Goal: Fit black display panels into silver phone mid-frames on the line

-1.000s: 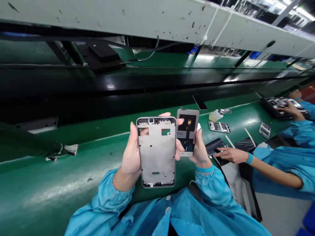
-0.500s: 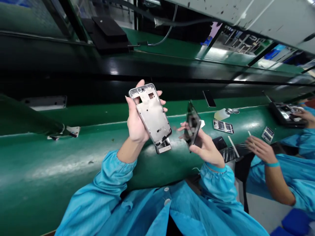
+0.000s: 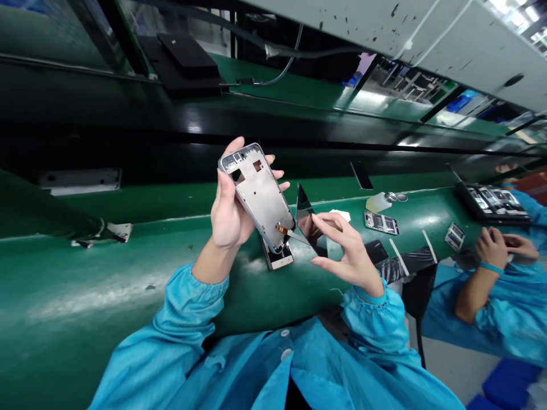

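Observation:
My left hand (image 3: 228, 213) grips a silver phone frame (image 3: 260, 196), tilted with its top end up and left. My right hand (image 3: 348, 253) pinches a dark display panel (image 3: 310, 219) by its edges, held edge-on just right of the frame. A small orange ribbon cable (image 3: 281, 229) from the panel meets the frame's lower end. Another phone part (image 3: 280, 259) lies on the green belt just under the frame.
The green conveyor belt (image 3: 106, 285) runs across in front of me. On it to the right lie a small bottle (image 3: 378, 202), a phone board (image 3: 382, 222), a white stick (image 3: 429, 238) and a tray of parts (image 3: 491, 200). A co-worker's hand (image 3: 491, 247) rests at the right.
The frame stayed tilted in my left hand. My right hand brought the panel in from the right until its ribbon end reached the frame's lower end. The co-worker's hand moved further right.

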`<state>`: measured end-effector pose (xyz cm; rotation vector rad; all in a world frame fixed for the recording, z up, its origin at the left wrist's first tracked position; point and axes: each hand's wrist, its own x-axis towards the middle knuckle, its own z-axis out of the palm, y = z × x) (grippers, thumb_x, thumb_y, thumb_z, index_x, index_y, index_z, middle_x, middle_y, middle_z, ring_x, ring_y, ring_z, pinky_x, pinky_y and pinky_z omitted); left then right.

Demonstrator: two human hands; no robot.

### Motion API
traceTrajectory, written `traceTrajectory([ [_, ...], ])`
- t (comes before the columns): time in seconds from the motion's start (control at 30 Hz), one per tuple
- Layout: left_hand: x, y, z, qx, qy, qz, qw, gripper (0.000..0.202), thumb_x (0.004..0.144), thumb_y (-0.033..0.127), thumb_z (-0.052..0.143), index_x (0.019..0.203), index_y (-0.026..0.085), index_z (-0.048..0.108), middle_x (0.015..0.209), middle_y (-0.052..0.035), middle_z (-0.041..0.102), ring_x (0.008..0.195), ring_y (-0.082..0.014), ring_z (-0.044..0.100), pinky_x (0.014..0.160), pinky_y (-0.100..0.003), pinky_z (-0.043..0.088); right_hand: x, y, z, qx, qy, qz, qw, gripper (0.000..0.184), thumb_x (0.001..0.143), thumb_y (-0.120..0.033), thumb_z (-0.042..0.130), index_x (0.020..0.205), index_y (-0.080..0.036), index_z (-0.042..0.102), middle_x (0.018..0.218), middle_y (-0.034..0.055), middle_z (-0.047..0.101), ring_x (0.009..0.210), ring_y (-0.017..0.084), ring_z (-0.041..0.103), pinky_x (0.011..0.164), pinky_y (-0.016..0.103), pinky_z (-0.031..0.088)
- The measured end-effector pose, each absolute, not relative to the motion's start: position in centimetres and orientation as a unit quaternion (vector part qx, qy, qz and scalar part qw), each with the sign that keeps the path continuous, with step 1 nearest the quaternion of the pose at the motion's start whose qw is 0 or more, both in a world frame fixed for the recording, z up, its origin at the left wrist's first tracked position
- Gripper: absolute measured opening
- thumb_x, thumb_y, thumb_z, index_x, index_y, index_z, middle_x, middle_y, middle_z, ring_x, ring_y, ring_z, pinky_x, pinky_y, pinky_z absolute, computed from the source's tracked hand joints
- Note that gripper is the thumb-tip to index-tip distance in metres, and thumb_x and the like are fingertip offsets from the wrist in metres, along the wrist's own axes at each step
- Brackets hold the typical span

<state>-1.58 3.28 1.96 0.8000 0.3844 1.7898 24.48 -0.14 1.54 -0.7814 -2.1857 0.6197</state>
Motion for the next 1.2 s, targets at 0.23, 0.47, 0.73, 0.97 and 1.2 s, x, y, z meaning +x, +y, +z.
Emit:
traceTrajectory([
  [0.23, -1.8, 3.2, 1.7, 0.400, 0.174, 0.728, 0.529, 0.068, 0.096, 0.076, 0.079, 0.144, 0.031, 0.061, 0.137, -0.0124, 0.078, 0.115, -0.0340, 0.083, 0.103, -0.055, 0.070, 22.6, -0.1, 1.2, -0.297, -0.845, 0.237, 0.377, 0.072, 0.106, -0.051, 0.079, 0.172, -0.032, 0.057, 0.141, 0.0154, 0.066, 0.130, 0.032, 0.070, 0.110, 0.053, 0.066],
  [0.47, -3.0, 3.9, 1.1, 0.456, 0.185, 0.732, 0.470, 0.064, 0.090, 0.072, 0.089, 0.133, 0.031, 0.066, 0.129, -0.0101, 0.080, 0.105, -0.0311, 0.085, 0.092, -0.048, 0.072, 21.1, 0.0, -0.4, -0.313, -0.807, 0.283, 0.413, 0.081, 0.105, -0.064, 0.077, 0.174, -0.029, 0.053, 0.139, 0.0159, 0.066, 0.119, 0.030, 0.072, 0.101, 0.051, 0.070],
  [0.73, -4.3, 4.0, 1.0, 0.510, 0.183, 0.704, 0.459, 0.059, 0.094, 0.070, 0.086, 0.132, 0.030, 0.066, 0.130, -0.0132, 0.080, 0.101, -0.0314, 0.086, 0.084, -0.048, 0.074, 21.3, 0.2, -0.9, -0.297, -0.797, 0.317, 0.420, 0.079, 0.103, -0.061, 0.081, 0.172, -0.032, 0.056, 0.137, 0.0141, 0.065, 0.120, 0.029, 0.073, 0.102, 0.050, 0.071],
  [0.97, -3.4, 4.6, 0.3, 0.553, 0.188, 0.698, 0.414, 0.058, 0.086, 0.063, 0.097, 0.124, 0.024, 0.076, 0.117, -0.0112, 0.079, 0.085, -0.0170, 0.077, 0.089, -0.033, 0.070, 18.1, 1.0, -0.8, -0.312, -0.762, 0.329, 0.462, 0.082, 0.103, -0.064, 0.081, 0.174, -0.032, 0.054, 0.128, 0.0111, 0.063, 0.114, 0.026, 0.075, 0.098, 0.043, 0.073],
  [1.2, -4.3, 4.2, 0.5, 0.555, 0.176, 0.684, 0.439, 0.053, 0.099, 0.063, 0.083, 0.136, 0.029, 0.064, 0.126, -0.0122, 0.079, 0.090, -0.0221, 0.083, 0.079, -0.035, 0.071, 19.8, 0.2, -0.7, -0.308, -0.767, 0.356, 0.436, 0.086, 0.100, -0.066, 0.082, 0.174, -0.034, 0.053, 0.132, 0.0119, 0.065, 0.118, 0.029, 0.078, 0.097, 0.046, 0.075],
])
